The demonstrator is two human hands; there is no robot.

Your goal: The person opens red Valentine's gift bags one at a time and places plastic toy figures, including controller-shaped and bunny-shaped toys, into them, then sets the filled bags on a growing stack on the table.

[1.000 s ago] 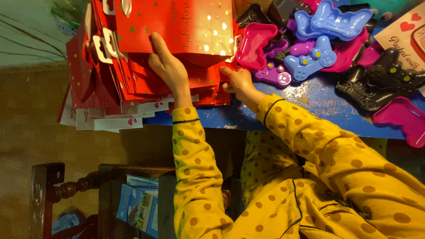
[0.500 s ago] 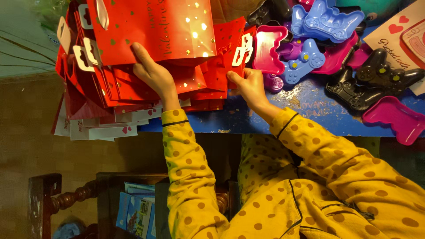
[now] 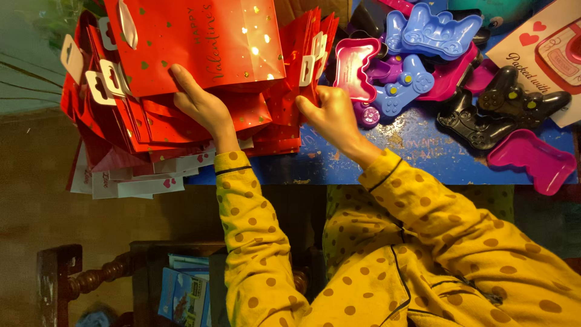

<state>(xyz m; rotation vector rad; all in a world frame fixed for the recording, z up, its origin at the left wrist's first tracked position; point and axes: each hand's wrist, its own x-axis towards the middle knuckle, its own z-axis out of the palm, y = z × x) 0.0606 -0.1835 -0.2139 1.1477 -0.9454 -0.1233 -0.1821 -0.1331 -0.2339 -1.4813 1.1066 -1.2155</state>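
Left hand [image 3: 203,106] gripping glossy red paper bags [image 3: 200,48], right hand [image 3: 330,115] pinching stack edge, moulded plastic controller trays [image 3: 423,36] beside

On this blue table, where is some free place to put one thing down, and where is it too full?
One bare patch of the blue table lies along the near edge, between the right hand and the black controller-shaped mould. The left side is crowded with red gift bags under the left hand; the far right holds piled plastic moulds.
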